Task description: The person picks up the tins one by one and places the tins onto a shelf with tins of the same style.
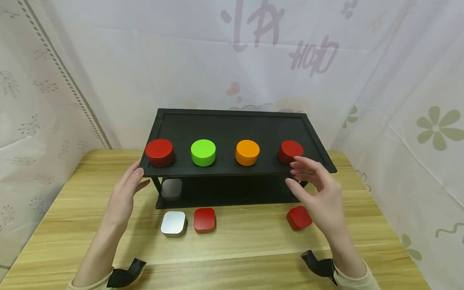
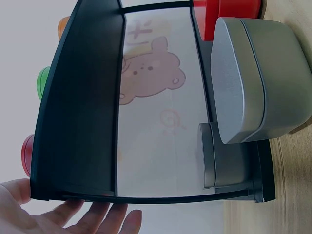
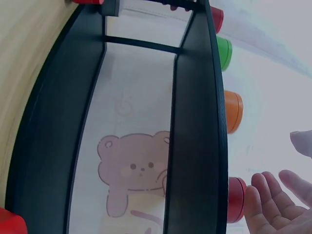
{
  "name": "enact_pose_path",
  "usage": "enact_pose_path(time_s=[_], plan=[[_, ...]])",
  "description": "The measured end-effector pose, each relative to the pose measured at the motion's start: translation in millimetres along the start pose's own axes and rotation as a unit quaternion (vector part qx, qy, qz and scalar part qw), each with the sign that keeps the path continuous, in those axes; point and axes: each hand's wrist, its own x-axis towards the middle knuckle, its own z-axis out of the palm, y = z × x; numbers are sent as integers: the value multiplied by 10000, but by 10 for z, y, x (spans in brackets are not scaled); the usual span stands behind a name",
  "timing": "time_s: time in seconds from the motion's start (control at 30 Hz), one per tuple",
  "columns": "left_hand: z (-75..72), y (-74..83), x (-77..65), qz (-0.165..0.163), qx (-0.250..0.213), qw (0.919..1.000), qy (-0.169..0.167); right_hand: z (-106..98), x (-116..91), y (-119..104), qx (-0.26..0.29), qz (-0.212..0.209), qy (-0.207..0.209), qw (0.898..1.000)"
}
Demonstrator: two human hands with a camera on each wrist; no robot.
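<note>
My left hand (image 1: 123, 193) is at the front left corner of the black two-tier shelf (image 1: 232, 125), fingers extended along its side, fingertips right at the edge. My right hand (image 1: 320, 189) is held by the shelf's right front, fingers gently bent and thumb apart, with nothing between them. Its fingertips are close beside a red round tin (image 1: 290, 151). Further left on the top tier stand an orange round tin (image 1: 247, 153), a green round tin (image 1: 203, 153) and another red round tin (image 1: 160, 152). A silver square tin (image 2: 234, 156) sits at the lower tier's left end.
In front of the shelf, on the wooden table (image 1: 232, 257), lie a silver square tin (image 1: 173, 223), a red square tin (image 1: 204, 220) and, below my right hand, another red square tin (image 1: 299, 218). A printed cloth (image 1: 181, 60) hangs behind and at both sides.
</note>
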Motion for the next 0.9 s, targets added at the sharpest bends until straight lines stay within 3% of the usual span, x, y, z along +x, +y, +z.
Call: enact_pose_path(time_s=[0.53, 0.9], plan=[[-1, -1, 6, 60, -11, 10000, 23, 179, -122, 6, 84, 149, -407, 9990], [-3, -1, 7, 37, 54, 10000, 36, 411, -247, -10, 178, 188, -887, 9957]])
